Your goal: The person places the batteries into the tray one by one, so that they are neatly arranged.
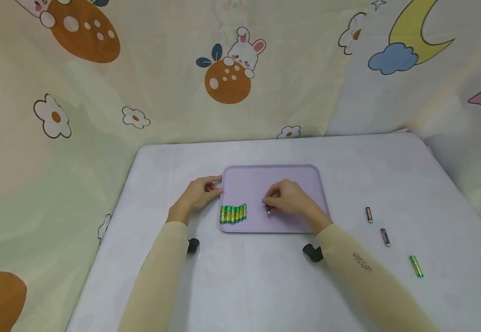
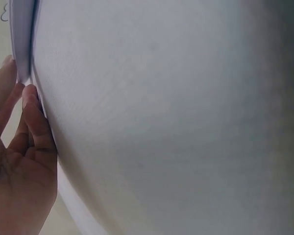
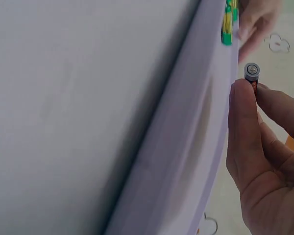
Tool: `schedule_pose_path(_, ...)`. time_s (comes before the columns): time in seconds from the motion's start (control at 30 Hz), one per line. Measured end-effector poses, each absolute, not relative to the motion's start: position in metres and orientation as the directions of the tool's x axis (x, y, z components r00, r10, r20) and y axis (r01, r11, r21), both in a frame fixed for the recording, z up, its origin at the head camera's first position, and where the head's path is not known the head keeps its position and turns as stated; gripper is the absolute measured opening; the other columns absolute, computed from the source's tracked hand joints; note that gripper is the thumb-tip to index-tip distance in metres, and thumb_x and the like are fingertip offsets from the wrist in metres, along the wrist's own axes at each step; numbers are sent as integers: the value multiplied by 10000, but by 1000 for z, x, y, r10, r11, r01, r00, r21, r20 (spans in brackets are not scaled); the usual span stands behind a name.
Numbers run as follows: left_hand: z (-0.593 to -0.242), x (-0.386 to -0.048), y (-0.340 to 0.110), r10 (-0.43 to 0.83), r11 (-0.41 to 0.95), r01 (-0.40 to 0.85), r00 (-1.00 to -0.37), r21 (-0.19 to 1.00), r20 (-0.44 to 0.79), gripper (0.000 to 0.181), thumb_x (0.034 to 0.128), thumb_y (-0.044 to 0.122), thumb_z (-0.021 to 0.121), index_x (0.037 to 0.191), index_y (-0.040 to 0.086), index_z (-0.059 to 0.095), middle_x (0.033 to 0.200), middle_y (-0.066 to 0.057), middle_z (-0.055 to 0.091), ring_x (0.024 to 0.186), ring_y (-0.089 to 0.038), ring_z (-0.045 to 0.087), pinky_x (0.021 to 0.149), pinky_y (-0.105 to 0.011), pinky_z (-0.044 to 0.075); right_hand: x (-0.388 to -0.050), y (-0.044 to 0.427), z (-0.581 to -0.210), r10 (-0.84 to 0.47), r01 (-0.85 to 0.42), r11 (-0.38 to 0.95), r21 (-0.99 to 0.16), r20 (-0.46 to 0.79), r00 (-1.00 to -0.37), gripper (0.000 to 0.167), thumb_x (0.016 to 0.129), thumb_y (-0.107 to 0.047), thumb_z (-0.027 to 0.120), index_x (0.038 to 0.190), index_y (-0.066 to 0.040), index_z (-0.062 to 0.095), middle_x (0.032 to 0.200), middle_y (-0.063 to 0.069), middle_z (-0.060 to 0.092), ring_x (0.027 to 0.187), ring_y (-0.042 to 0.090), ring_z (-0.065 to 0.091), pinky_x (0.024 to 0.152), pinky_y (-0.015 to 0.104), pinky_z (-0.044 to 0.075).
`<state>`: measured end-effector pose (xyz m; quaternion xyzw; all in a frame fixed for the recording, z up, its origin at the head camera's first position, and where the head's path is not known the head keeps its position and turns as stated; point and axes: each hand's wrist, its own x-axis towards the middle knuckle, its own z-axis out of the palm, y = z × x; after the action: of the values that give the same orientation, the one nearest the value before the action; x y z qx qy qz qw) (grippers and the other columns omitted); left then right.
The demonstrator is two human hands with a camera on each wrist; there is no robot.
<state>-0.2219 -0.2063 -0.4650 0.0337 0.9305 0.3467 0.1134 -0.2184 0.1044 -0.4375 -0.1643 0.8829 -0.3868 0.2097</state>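
A lilac tray (image 1: 273, 167) lies on the white-covered table. At its left edge, my left hand (image 1: 199, 192) touches the rim with thumb and index finger; the left wrist view shows this hand (image 2: 24, 161) beside the tray's side (image 2: 20, 39). Several green-and-gold batteries (image 1: 233, 214) lie side by side in the tray's lower left corner. Over the middle of the tray, my right hand (image 1: 289, 198) pinches a dark battery (image 1: 267, 209) between thumb and fingers. Its silver end faces the camera in the right wrist view, above the fingertips of my right hand (image 3: 264, 161).
On the table right of the tray lie two dark-and-copper batteries (image 1: 369, 215) and a single green battery (image 1: 416, 266), apart from one another. Black wrist-worn pieces (image 1: 313, 253) sit by both forearms. A patterned cloth (image 1: 174, 69) hangs behind the table.
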Motion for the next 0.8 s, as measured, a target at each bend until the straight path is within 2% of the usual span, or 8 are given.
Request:
schedule_pose_path(0.43, -465, -222, -208, 144, 757, -8, -973, 653, -180, 526, 1000, 325, 693, 1496, 215, 560, 1059, -31, 635, 962, -190, 544, 856, -341, 435, -212, 63, -454, -401, -69, 625, -778, -244, -883, 146, 946, -189, 748, 944, -44, 735, 768, 30, 700, 634, 106, 696, 641, 247, 533)
schedule_pose_path(0.8, -464, -221, -205, 134, 761, -19, -973, 649, -186, 528, 1006, 326, 683, 1506, 225, 547, 1079, -36, 632, 982, -198, 546, 872, -348, 437, -210, 62, -451, -398, -86, 631, -771, -226, -889, 160, 950, -221, 747, 931, -62, 739, 747, -2, 717, 648, 101, 700, 678, 259, 516)
